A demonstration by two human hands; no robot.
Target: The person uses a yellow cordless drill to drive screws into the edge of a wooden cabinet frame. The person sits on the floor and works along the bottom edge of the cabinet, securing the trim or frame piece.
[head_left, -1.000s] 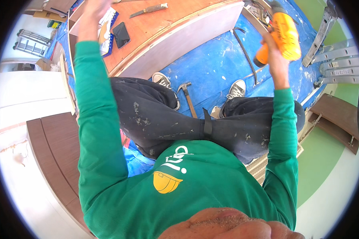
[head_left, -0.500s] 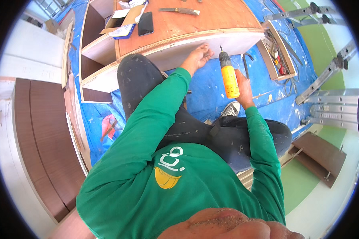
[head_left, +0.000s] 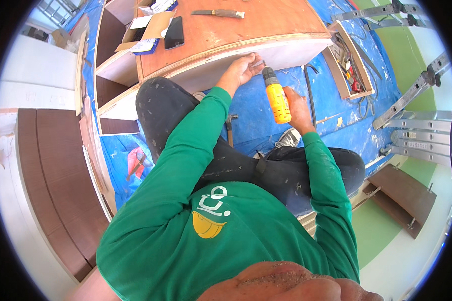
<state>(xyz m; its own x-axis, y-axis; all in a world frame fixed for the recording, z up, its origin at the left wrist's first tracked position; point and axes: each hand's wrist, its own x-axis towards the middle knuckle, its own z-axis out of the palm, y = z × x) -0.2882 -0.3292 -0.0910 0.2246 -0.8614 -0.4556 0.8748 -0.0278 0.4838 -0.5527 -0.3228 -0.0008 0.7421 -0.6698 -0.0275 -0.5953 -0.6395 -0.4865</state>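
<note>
My right hand [head_left: 299,110] grips a yellow and black power drill [head_left: 277,102], its black chuck pointing away from me toward the cabinet. Just left of the chuck, my left hand [head_left: 240,70] is held against the pale side board [head_left: 291,54] of a wooden cabinet. Its thumb and fingers are drawn together at the drill's front end; whatever they pinch is too small to make out. The cabinet's orange-brown plywood face [head_left: 266,20] lies upward, beyond the board.
On the plywood lie a knife [head_left: 218,13], a black phone [head_left: 175,33] and an opened carton [head_left: 153,27]. A hammer [head_left: 229,128] and a dark bar [head_left: 311,98] rest on the blue sheet [head_left: 253,131]. At right stand a wooden tool box [head_left: 342,75] and a metal ladder [head_left: 412,100].
The drill has moved left, bringing its front end up to my left hand's fingers. The view has shifted slightly, and the hammer between my legs shows more.
</note>
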